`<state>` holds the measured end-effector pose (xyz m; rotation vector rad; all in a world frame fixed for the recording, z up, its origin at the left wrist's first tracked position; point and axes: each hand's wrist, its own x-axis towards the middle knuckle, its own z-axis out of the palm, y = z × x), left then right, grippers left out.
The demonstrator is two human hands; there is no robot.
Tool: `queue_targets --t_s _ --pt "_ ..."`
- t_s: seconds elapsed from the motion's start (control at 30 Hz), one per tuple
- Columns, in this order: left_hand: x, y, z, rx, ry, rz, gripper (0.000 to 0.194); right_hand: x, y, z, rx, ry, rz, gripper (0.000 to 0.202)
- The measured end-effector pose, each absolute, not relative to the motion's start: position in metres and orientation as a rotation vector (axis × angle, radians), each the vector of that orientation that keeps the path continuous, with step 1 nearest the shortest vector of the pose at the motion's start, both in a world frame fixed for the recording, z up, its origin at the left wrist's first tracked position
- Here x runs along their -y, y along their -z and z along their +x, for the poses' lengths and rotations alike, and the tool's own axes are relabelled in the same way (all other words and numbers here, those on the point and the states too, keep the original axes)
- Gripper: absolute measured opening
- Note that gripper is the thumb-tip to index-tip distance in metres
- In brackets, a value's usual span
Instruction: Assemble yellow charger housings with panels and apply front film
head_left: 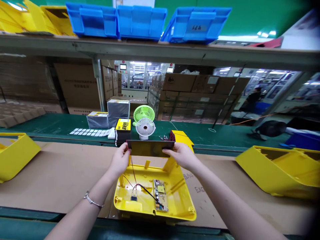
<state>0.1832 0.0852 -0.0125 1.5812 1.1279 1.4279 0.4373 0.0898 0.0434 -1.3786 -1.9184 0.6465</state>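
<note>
Between my two hands is a dark, flat rectangular panel [150, 148], held at the far edge of a yellow plastic housing [175, 196]. My left hand [120, 159] pinches its left end, and my right hand [181, 155] grips the right end with the thumb on the near face. Red and black wires [133, 170] run from near the panel's left end into the housing. Inside the housing lie a circuit board [160, 195] and a small black switch-like part [134, 198] joined by wires. Whether the panel touches the housing's rim I cannot tell.
Other yellow housings lie left [17, 156] and right [277, 170] on the cardboard [67, 176]. Behind stand a white fan [145, 128], a green fan [143, 113], boxes [118, 111] and white stickers [90, 132]. Blue bins [142, 23] sit on the overhead shelf [155, 50].
</note>
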Motion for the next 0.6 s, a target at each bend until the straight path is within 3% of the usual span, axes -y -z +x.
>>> queue_targets --t_s 0.13,0.2,0.3,0.4,0.6 --pt "-0.077 0.007 0.183 -1.180 -1.379 1.673 0.019 -0.092 -0.041 0.454 2.085 -0.457 -1.653 0.024" --pt "-0.074 0.007 0.185 -1.225 -1.374 1.699 0.019 -0.087 -0.044 0.450 2.056 -0.318 -1.645 0.039" --pt "-0.068 0.005 0.191 -1.262 -1.369 1.737 0.022 -0.073 -0.049 0.429 2.124 0.169 -1.445 0.068" --pt "-0.062 0.003 0.199 -1.249 -1.362 1.796 0.026 -0.063 -0.044 0.403 2.348 0.539 -1.263 0.068" --pt "-0.057 0.008 0.203 -1.317 -1.354 1.788 0.031 -0.067 -0.027 0.392 2.742 0.362 -1.253 0.056"
